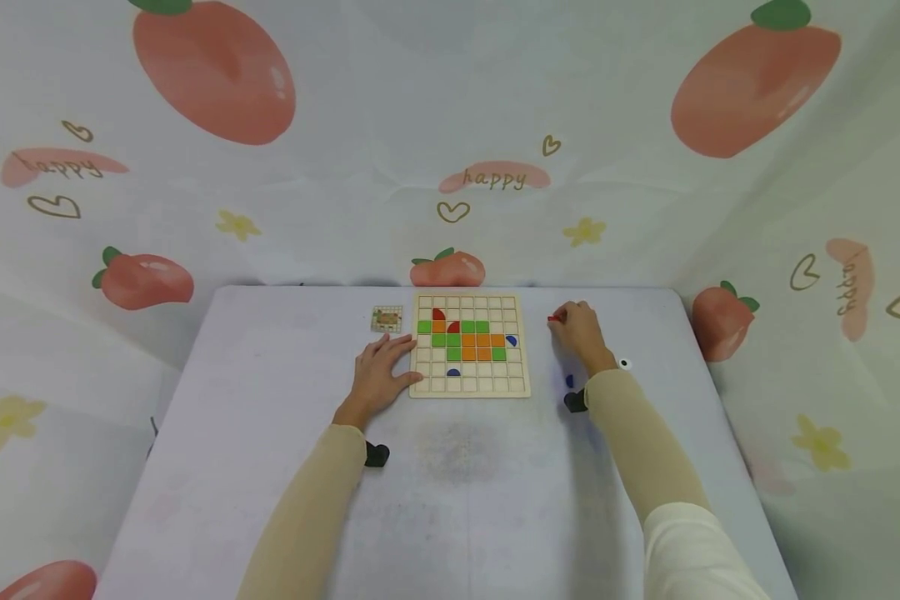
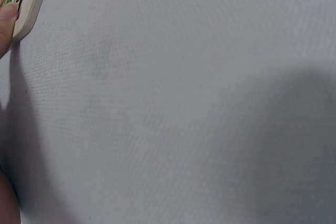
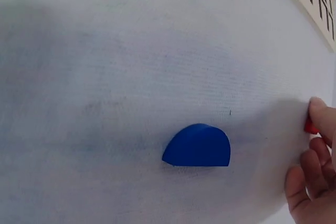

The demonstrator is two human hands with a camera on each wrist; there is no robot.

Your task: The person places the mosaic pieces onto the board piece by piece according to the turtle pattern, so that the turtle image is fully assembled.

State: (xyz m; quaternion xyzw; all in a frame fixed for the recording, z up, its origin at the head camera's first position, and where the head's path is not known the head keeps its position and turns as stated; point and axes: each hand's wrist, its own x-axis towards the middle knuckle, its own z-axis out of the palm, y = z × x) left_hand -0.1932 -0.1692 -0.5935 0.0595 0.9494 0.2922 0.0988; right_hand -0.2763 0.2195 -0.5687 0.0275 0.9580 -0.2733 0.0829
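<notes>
A wooden grid board [image 1: 471, 390] lies near the table's far side, with green, orange, red and blue pieces set on its squares. At its left edge my left hand [image 1: 378, 375] rests with fingers spread, the thumb and a fingertip touching the rim. My right hand [image 1: 581, 333] is to the right of the board and pinches a small red piece [image 3: 311, 126] between thumb and finger. Most of that piece is hidden by the fingers. Below this hand a blue half-round piece [image 3: 199, 148] lies loose on the table.
A small pattern card [image 1: 387, 319] lies left of the board. Beside the right wrist sits a white round piece with a dark centre [image 1: 625, 364]. A printed cloth [image 1: 495, 233] hangs behind the table.
</notes>
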